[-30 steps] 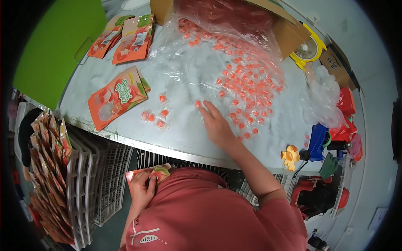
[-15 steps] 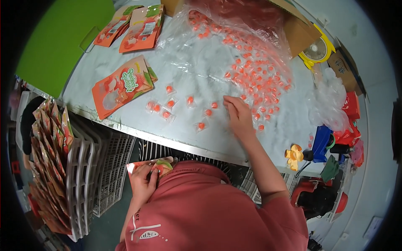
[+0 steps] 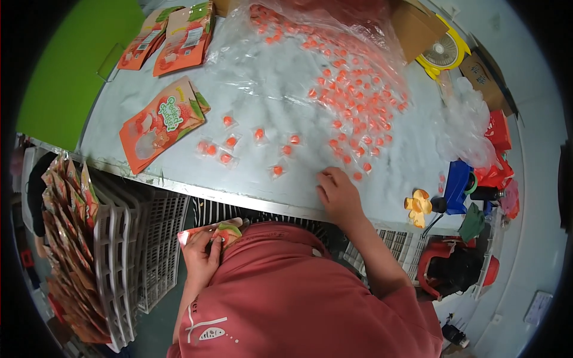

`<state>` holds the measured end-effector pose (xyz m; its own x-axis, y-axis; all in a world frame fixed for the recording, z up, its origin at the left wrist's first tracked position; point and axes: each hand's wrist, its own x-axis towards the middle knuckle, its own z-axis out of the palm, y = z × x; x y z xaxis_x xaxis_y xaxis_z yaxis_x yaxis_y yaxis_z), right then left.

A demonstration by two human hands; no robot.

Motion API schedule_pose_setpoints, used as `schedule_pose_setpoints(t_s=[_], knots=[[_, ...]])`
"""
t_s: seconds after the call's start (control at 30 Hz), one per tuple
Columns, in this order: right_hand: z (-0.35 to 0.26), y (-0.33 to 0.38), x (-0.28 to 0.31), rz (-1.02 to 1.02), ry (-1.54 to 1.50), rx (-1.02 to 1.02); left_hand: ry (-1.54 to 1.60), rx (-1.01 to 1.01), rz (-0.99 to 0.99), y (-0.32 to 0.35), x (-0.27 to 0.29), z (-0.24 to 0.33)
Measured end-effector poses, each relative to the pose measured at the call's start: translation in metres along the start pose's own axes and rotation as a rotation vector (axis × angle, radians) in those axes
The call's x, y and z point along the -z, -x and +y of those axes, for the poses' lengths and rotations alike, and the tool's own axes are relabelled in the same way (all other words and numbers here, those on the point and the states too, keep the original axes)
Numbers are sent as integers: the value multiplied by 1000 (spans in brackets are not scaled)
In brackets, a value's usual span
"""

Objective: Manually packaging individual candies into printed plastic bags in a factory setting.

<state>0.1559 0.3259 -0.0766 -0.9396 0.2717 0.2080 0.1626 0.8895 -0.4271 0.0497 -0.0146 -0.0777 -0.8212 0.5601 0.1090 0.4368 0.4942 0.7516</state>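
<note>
Against my belly, below the table's front edge, my left hand (image 3: 203, 255) pinches a pink-and-green candy pouch (image 3: 229, 233). Near that edge my right hand (image 3: 338, 194) hovers at or just over the tabletop (image 3: 262, 185). Its fingers curl inward, and whatever they may hold is hidden. A spread heap of orange-red candies in clear wrappers (image 3: 356, 101) lies just beyond this hand. Several single wrapped candies (image 3: 259, 135) are scattered to its left. Farther left, a small stack of flat pouches (image 3: 161, 128) rests on the table.
Two more pouch stacks (image 3: 184, 42) lie at the far left beside a green panel (image 3: 54, 71). A large clear bag (image 3: 364, 30) opens behind the heap. At right are a yellow fan (image 3: 443, 51) and a blue tape dispenser (image 3: 458, 188). Filled pouches (image 3: 65, 238) fill a crate at left.
My right hand has drawn back from the candy heap toward the table's front edge, its fingers curling more. My left hand still holds the pouch at my belly. The view has shifted slightly.
</note>
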Motion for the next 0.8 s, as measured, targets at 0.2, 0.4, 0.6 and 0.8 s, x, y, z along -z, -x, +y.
schedule_pose_setpoints(t_s=[0.2, 0.4, 0.6, 0.8], knots=[[-20, -18, -24, 52, -145, 136, -2, 48, -12, 3, 2, 5], [-16, -22, -33, 82, -346, -54, -14, 37, 16, 5, 2, 2], [-12, -35, -39, 227, -322, -41, -14, 33, 7, 4, 2, 2], [-30, -66, -58, 206, -189, 15, -12, 21, 3, 5, -1, -2]])
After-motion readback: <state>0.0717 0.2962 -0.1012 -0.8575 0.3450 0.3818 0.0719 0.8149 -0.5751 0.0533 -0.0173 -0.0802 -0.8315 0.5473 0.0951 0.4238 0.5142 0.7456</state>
